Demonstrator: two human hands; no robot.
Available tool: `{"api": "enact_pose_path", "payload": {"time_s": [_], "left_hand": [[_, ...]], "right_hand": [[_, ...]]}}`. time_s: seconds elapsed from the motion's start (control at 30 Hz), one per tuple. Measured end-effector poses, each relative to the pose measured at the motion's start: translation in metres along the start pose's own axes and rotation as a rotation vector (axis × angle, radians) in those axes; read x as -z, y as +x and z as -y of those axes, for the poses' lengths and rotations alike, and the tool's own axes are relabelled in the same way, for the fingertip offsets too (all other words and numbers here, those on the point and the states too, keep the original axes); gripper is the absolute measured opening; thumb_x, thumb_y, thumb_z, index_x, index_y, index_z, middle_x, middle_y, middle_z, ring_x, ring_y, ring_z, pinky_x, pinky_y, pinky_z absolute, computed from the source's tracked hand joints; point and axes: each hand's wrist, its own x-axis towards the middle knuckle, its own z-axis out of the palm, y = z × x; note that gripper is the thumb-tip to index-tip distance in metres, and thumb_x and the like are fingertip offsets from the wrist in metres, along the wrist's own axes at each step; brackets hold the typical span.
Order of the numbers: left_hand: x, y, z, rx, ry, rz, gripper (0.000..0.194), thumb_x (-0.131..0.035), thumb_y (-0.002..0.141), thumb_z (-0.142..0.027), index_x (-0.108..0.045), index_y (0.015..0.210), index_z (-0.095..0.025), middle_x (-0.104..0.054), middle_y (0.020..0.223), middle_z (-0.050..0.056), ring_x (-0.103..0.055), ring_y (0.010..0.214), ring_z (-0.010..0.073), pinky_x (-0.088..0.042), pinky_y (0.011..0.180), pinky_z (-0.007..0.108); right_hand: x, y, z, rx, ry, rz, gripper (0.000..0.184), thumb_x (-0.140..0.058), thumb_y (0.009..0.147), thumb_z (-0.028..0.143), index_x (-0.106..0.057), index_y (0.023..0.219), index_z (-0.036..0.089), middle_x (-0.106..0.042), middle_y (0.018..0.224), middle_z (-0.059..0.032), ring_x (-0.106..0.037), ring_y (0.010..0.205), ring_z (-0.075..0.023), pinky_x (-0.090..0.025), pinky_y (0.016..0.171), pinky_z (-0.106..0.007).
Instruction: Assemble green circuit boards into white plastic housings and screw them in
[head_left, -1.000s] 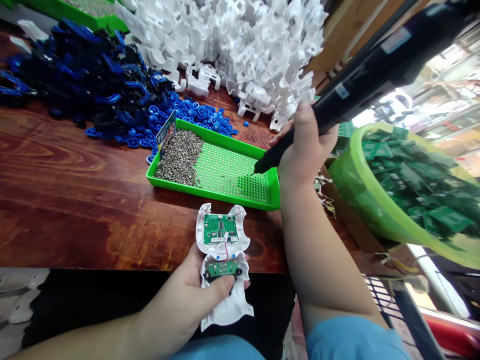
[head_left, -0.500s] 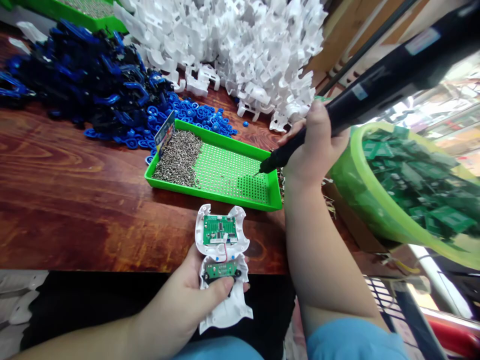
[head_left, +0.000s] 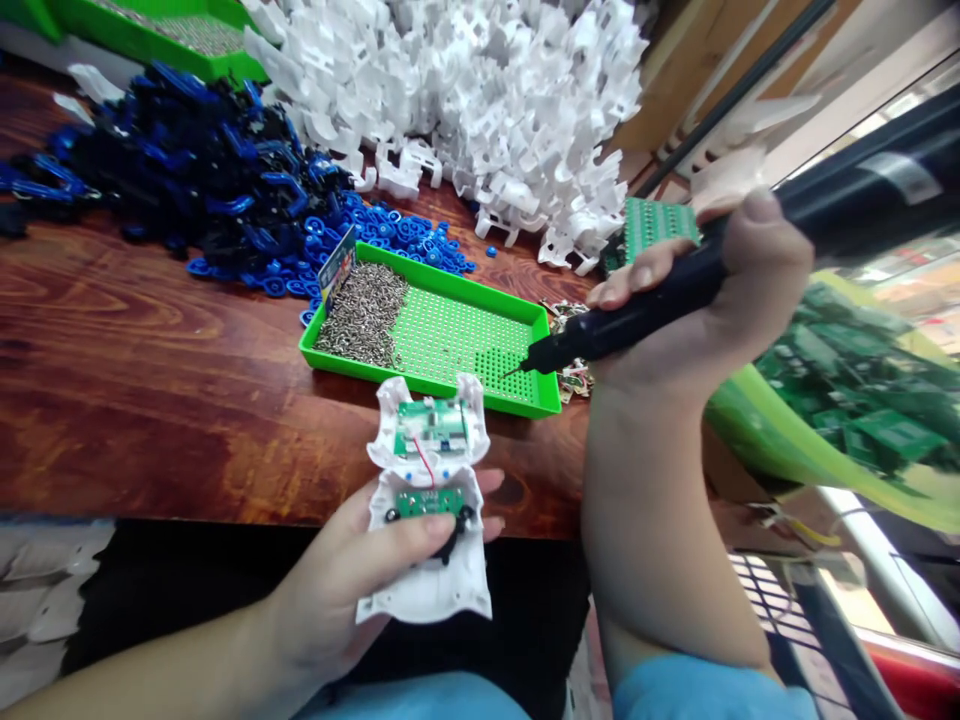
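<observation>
My left hand [head_left: 397, 545] is closed round a white plastic housing [head_left: 431, 590] made of two joined shells, its thumb pressing near the lower green circuit board [head_left: 431, 502]. A larger circuit board [head_left: 435, 425] sits in the upper shell, and a red wire runs between the boards. My right hand [head_left: 720, 290] grips a black electric screwdriver [head_left: 660, 305]. The driver's thin bit points down and left over the perforated end of a green tray [head_left: 442, 383]. Small metal screws [head_left: 364, 315] are heaped in the tray's left end. Whether a screw is on the bit cannot be made out.
Behind the tray lie a heap of white plastic parts [head_left: 480, 110], a pile of dark blue parts [head_left: 225, 170] and small blue pieces [head_left: 405, 235]. Circuit boards [head_left: 870, 390] fill a yellow-green basket [head_left: 757, 430] at right. Another green tray [head_left: 187, 45] stands far left.
The housing in my left hand has risen and shifted slightly left, its upper shell now overlapping the tray's near edge. My right hand has moved right and turned, and the screwdriver lies at a flatter angle.
</observation>
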Motion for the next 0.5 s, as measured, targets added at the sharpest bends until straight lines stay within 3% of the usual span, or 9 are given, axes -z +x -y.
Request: {"api": "enact_pose_path", "payload": {"time_s": [0.17, 0.3, 0.5], "left_hand": [[-0.011, 0.003, -0.007, -0.185, -0.048, 0.111, 0.026, -0.063, 0.077, -0.017, -0.07, 0.102, -0.02, -0.066, 0.12, 0.007, -0.066, 0.099, 0.0292, -0.055, 0.082, 0.035], [-0.016, 0.008, -0.002, -0.22, -0.036, 0.09, 0.029, -0.062, 0.076, -0.012, -0.07, 0.103, -0.017, -0.067, 0.117, 0.007, -0.062, 0.107, 0.0275, -0.051, 0.089, 0.034], [-0.022, 0.014, 0.005, -0.242, 0.085, 0.006, 0.024, -0.062, 0.077, -0.01, -0.072, 0.098, -0.013, -0.074, 0.099, 0.007, -0.066, 0.097, 0.0212, -0.053, 0.078, 0.022]], "right_hand": [[-0.001, -0.019, 0.033, -0.007, 0.105, 0.083, 0.021, -0.041, 0.083, 0.024, -0.058, 0.071, 0.021, -0.044, 0.047, 0.0049, -0.046, 0.035, -0.0077, -0.034, 0.031, -0.021], [0.001, -0.036, 0.055, -0.046, 0.136, 0.1, 0.02, -0.039, 0.083, 0.023, -0.057, 0.075, 0.019, -0.047, 0.045, 0.0049, -0.048, 0.035, -0.0083, -0.038, 0.031, -0.021], [0.007, -0.047, 0.069, -0.052, 0.034, 0.085, 0.007, -0.05, 0.076, 0.027, -0.053, 0.073, 0.021, -0.047, 0.042, 0.007, -0.046, 0.032, -0.009, -0.04, 0.032, -0.023]]}}
